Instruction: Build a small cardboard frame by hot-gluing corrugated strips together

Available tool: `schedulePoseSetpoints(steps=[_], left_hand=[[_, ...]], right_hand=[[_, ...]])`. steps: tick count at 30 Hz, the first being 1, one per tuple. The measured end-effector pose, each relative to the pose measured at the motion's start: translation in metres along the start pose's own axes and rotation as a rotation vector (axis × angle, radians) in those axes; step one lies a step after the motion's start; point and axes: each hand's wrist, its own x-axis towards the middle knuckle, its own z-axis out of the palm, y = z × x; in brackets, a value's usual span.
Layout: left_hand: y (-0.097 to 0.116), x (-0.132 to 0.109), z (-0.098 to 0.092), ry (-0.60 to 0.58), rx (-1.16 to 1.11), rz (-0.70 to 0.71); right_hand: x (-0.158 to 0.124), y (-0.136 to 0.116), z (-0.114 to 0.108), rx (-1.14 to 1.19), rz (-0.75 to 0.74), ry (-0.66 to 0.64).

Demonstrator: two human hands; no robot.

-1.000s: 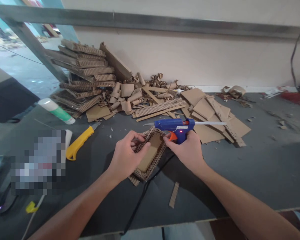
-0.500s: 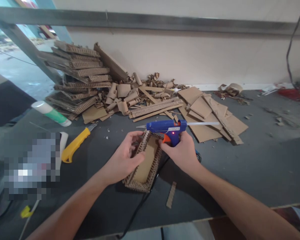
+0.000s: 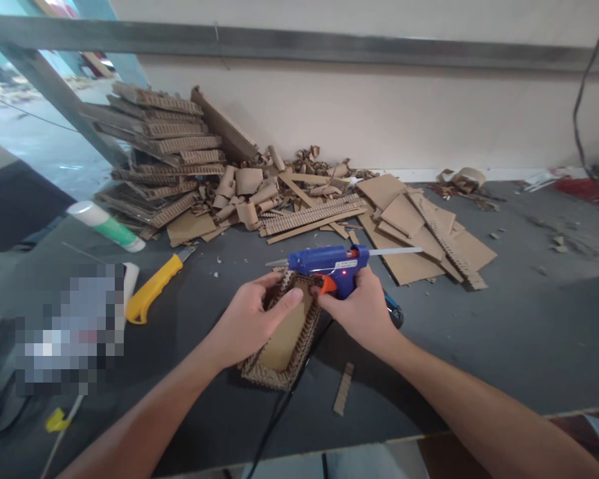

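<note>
From where I watch, the right hand (image 3: pixel 362 309) is wrapped around the grip of a smooth blue plastic glue gun (image 3: pixel 319 259), whose pale translucent glue stick (image 3: pixel 397 251) juts from the back. Its metal nozzle points left across the far end of a long, open cardboard box (image 3: pixel 284 339), which sits in front of me with ribbed, corrugated walls and a flat tan bottom. My left hand (image 3: pixel 249 322) straddles the box's left wall, thumb spread over the opening; the fingertips are partly hidden, so I can't tell how tightly they pinch. A blue-and-black object (image 3: pixel 395 311) is mostly covered by the right wrist, and 1 patch at left (image 3: pixel 74 326) is pixelated beyond reading. A black cable (image 3: pixel 274 419) runs off the near edge. The tabletop (image 3: pixel 454 346) is dark, matte and dusty, carrying 1 short ribbed strip (image 3: pixel 344 389), a yellow-handled cutter (image 3: pixel 154 289), curled scraps (image 3: pixel 249 183), flat sheets (image 3: pixel 414 226) and a leaning corrugated stack (image 3: pixel 170 133). Behind, a grey rail (image 3: pixel 299 43) crosses a pale wall (image 3: pixel 379 120).
</note>
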Motion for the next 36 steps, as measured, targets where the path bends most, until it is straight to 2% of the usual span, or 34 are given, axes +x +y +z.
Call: schedulePoseSetpoints(steps=[4, 11, 17, 25, 31, 36], left_hand=[[-0.0056, 0.0021, -0.0019, 0.057, 0.04, -0.011], [-0.0099, 0.0015, -0.0027, 0.042, -0.038, -0.006], [-0.0081, 0.0014, -0.0024, 0.041, -0.049, 0.011], [-0.0045, 0.0018, 0.0007, 0.075, 0.027, 0.104], [-0.0067, 0.0002, 0.0053, 0.169, 0.146, 0.066], [-0.0038, 0.0003, 0.0056, 0.167, 0.19, 0.042]], right_hand=[[-0.0035, -0.0002, 0.003, -0.001, 0.03, -0.04], [-0.0074, 0.0084, 0.0077, 0.113, 0.097, -0.104], [-0.0052, 0.002, 0.0071, 0.222, 0.204, -0.151], [-0.0068, 0.005, 0.0045, 0.162, 0.126, -0.14], [-0.0058, 0.0022, 0.0049, 0.175, 0.126, -0.137], [-0.0059, 0.003, 0.0068, 0.219, 0.151, -0.157]])
